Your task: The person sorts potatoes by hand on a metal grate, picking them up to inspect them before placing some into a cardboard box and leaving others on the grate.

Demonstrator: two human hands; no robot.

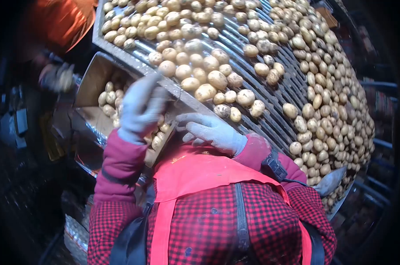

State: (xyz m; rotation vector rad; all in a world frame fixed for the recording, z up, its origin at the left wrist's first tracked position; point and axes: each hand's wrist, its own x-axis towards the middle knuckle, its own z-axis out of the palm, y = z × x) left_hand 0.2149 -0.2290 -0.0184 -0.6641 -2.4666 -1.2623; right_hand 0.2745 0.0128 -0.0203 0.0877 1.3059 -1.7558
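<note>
My left hand (140, 108), in a pale glove, is blurred over a cardboard box (87, 95). Its fingers look spread, and nothing shows between them. Inside the box lie potatoes (109, 99), some hidden behind this hand. My right hand (213, 133), gloved alike, is in front of my chest by the box's right edge, its fingers loosely bent and apart with nothing visible in them. Just beyond it runs the metal rim (182, 93) of a slatted sorting table (279, 95), where loose potatoes (217, 79) gather near the rim.
A dense heap of potatoes (328, 115) covers the table's right side. A grey cloth-like item (331, 181) lies at its lower right edge. At upper left are another person's orange garment (61, 22) and blurred gloved hand (61, 78). Crumpled plastic (76, 234) lies at lower left.
</note>
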